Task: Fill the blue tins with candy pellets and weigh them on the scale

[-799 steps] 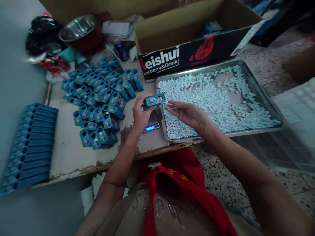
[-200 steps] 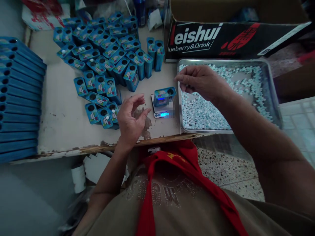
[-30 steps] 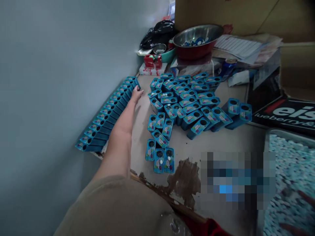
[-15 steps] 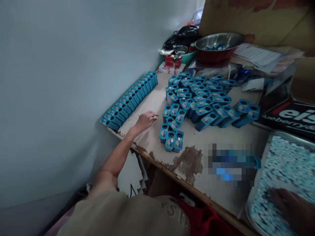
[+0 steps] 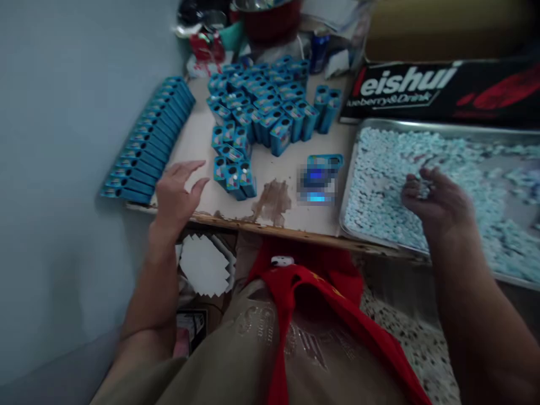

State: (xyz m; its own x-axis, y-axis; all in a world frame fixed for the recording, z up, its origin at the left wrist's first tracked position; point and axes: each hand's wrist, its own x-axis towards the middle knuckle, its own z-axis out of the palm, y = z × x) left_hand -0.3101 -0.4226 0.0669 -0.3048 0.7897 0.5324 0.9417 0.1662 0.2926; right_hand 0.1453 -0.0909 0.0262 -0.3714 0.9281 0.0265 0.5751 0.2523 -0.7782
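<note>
My left hand (image 5: 179,188) hovers over the table's front left part, palm down, with thumb and fingers apart and nothing between them. It is between a slanting row of small blue boxes (image 5: 147,140) along the wall and a loose cluster of similar boxes (image 5: 270,121). Dark round openings show in the tops, and a few near boxes have white tablets on them. Over a metal tray (image 5: 352,185), my right hand (image 5: 441,202) is turned upward with fingers curled round several pale tablets (image 5: 423,188). More pale blue and white tablets (image 5: 375,180) cover much of the tray.
A black printed carton (image 5: 405,87) stands behind the tray. At the back are a red-sided metal bowl (image 5: 270,22), a blue can (image 5: 319,50) and a red tape dispenser (image 5: 206,48). A pixelated patch covers something beside the tray. The wall bounds the left side.
The view has swung right and down. My right hand has come up out of the tablets and now holds some. My left hand's fingers have spread wider.
</note>
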